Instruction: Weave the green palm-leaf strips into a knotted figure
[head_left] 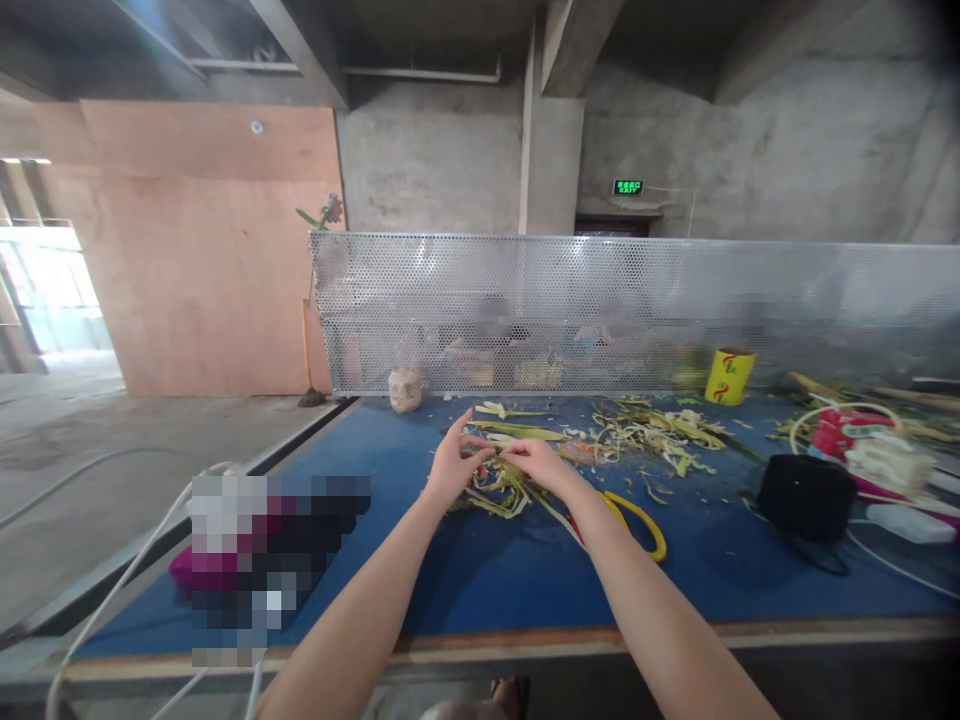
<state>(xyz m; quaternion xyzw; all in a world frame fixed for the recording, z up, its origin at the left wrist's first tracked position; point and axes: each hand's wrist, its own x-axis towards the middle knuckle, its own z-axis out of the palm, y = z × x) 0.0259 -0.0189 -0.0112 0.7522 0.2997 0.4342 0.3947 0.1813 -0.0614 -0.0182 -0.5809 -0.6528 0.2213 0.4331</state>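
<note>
Over the middle of the blue table (360, 580), my left hand (454, 468) is closed in a pinch, with one finger raised. Close beside it, my right hand (538, 464) also pinches, thumb against fingers. A thin plant strip seems to run between the two sets of fingertips, partly hidden by them. Below and around the hands lies a tangle of pale green plant strips (510, 498). Scissors with yellow handles (660, 540) rest by my right forearm, which hides part of them. Longer green leaves (517, 431) lie just beyond the hands.
More plant scraps (645, 435) spread to the right. A yellow roll (730, 377), a black box-like object (806, 497) and a red container (840, 432) stand there. A whitish lump (405, 389) sits by the perforated metal screen (450, 290). Blurred items and cables lie left.
</note>
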